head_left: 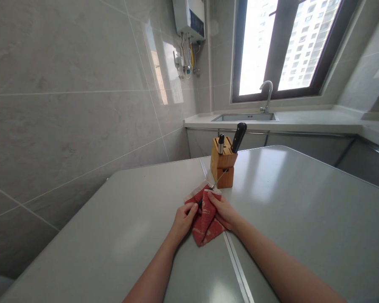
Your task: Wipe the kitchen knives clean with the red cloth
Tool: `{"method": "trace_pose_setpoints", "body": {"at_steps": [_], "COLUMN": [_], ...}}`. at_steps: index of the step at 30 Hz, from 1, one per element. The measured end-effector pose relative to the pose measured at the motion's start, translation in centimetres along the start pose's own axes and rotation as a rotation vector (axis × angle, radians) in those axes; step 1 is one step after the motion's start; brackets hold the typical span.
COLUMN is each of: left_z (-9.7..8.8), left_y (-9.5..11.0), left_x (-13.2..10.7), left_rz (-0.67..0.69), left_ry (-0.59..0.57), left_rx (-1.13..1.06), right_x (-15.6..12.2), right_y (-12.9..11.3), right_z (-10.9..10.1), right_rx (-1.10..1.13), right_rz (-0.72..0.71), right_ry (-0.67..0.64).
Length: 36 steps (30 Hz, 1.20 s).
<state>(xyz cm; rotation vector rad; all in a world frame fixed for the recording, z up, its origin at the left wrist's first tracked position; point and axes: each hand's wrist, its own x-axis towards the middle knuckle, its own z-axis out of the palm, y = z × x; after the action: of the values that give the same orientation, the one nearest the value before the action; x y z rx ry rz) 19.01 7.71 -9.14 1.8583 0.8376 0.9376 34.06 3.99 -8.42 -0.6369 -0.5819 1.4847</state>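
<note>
Left hand (183, 221): fingers (192, 210) closed on red cloth (205, 223). Right hand (223, 212): fingers (213, 198) narrowly pinching same cloth. Knife blade (206, 172) protrudes, just beside bamboo knife block (223, 168) on desk (290, 202).

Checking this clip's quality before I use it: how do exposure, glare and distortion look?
Head view: the window is blown out nearly white; glare lies on the table and tiled wall; wide-angle distortion tilts the walls; the left hand and right hand show no obvious blur.
</note>
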Motion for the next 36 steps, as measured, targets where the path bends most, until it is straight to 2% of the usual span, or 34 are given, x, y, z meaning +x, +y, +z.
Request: {"method": "trace_pose_setpoints", "body": {"at_steps": [23, 28, 36], "left_z": [0.16, 0.22, 0.22], "left_y": [-0.59, -0.62, -0.2], "left_x": [-0.19, -0.17, -0.18], "left_rz": [-0.131, -0.13, -0.063], "left_ry": [0.0, -0.014, 0.011], "left_rx": [-0.112, -0.126, -0.143], "right_x": [-0.39, -0.35, -0.27], "right_y": [-0.4, -0.29, -0.25], "right_z": [0.56, 0.39, 0.36], "right_rx": [-0.068, -0.078, -0.086], "right_rz": [0.02, 0.041, -0.006], "right_ry": [-0.06, -0.057, -0.104]}}
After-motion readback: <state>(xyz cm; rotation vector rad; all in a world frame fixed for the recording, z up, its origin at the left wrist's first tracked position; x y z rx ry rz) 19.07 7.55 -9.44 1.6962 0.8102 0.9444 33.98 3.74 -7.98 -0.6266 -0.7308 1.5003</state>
